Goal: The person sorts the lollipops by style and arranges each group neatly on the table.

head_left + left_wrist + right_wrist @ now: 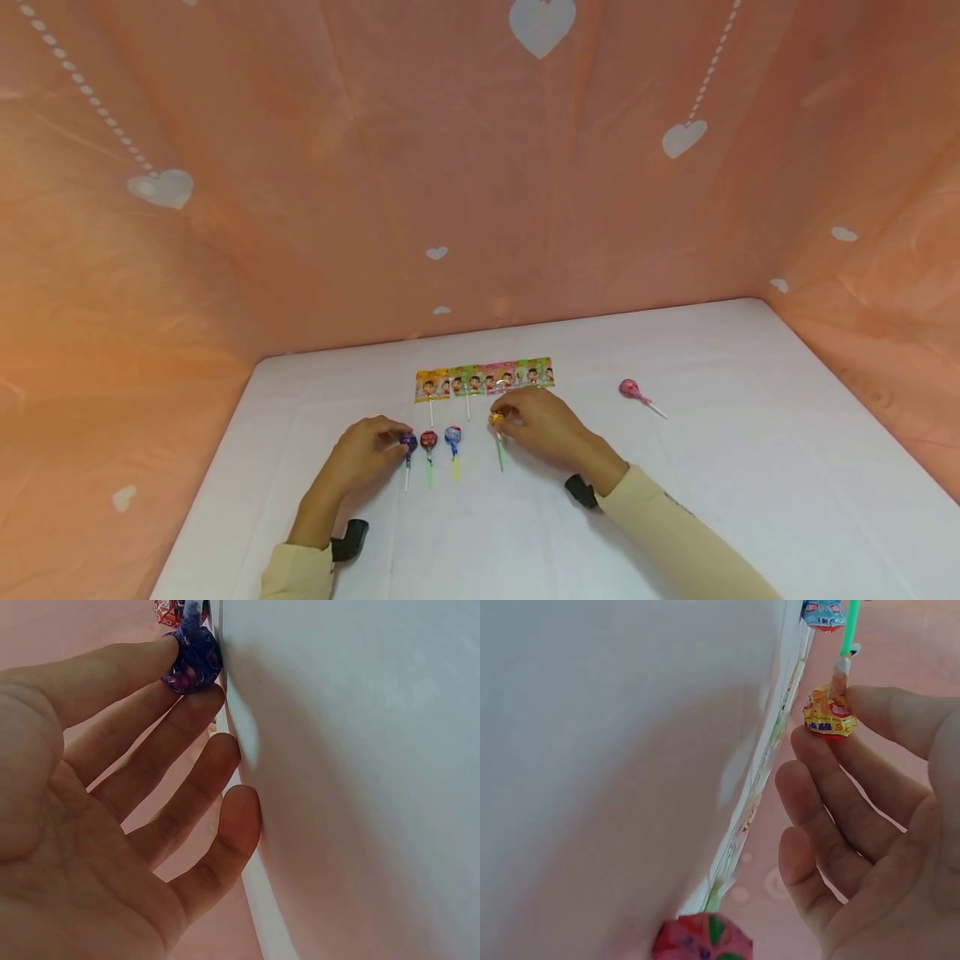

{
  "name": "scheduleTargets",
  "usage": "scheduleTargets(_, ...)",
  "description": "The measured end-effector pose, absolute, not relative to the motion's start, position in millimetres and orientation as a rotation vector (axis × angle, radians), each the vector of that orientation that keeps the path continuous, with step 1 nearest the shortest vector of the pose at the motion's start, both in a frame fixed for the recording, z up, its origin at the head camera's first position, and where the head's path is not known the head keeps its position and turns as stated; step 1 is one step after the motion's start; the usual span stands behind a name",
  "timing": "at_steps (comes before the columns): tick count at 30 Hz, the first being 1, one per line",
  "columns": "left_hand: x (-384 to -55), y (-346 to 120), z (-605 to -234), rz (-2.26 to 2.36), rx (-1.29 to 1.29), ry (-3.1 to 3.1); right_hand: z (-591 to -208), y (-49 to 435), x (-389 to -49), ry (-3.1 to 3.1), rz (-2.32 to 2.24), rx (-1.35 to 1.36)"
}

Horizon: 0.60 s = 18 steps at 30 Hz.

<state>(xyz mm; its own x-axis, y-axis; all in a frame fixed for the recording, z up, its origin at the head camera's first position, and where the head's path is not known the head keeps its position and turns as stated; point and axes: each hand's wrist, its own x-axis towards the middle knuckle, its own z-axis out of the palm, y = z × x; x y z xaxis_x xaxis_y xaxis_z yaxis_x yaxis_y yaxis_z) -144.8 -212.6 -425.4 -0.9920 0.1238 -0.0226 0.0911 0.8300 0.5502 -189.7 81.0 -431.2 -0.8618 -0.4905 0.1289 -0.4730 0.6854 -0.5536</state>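
My left hand (365, 454) pinches the wrapped head of a purple lollipop (193, 661) between thumb and fingers, its white stick pointing toward me. Just right of it lie a red lollipop (428, 440) with a green stick and a blue lollipop (453, 435) with a yellow stick, side by side in a row. With thumb and fingertips my right hand (546, 425) holds a yellow lollipop (829, 712) by its head; a green stick (501, 454) extends from it toward me. The other fingers of both hands are loosely bent.
Behind the row lies a strip of flat lollipops in orange, green and pink wrappers (467, 381), two white sticks showing. A pink lollipop (630, 388) rests farther right on the white table (712, 500). An orange cloth with hearts (480, 183) stands around the back and sides.
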Motion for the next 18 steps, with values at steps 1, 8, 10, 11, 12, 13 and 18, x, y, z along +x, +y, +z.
scheduleTargets(1,-145,-213,-425,0.882,0.175,2.949,-431,80,-190,2.853,-0.923,-0.821)
scheduleTargets(8,-145,-213,-424,0.889,0.186,2.953,-429,73,-191,2.832,-0.878,-0.837)
scheduleTargets(10,-145,-213,-424,0.891,0.184,2.951,-428,71,-191,2.822,-0.872,-0.835)
scheduleTargets(11,-145,-213,-423,0.892,0.184,2.949,-428,70,-191,2.816,-0.869,-0.835)
scheduleTargets(12,-145,-213,-423,0.892,0.184,2.947,-427,70,-191,2.81,-0.866,-0.833)
scheduleTargets(13,-145,-212,-423,0.894,0.179,2.944,-427,69,-191,2.805,-0.862,-0.838)
scheduleTargets(18,-144,-212,-422,0.886,0.167,2.94,-426,65,-191,2.8,-0.841,-0.896)
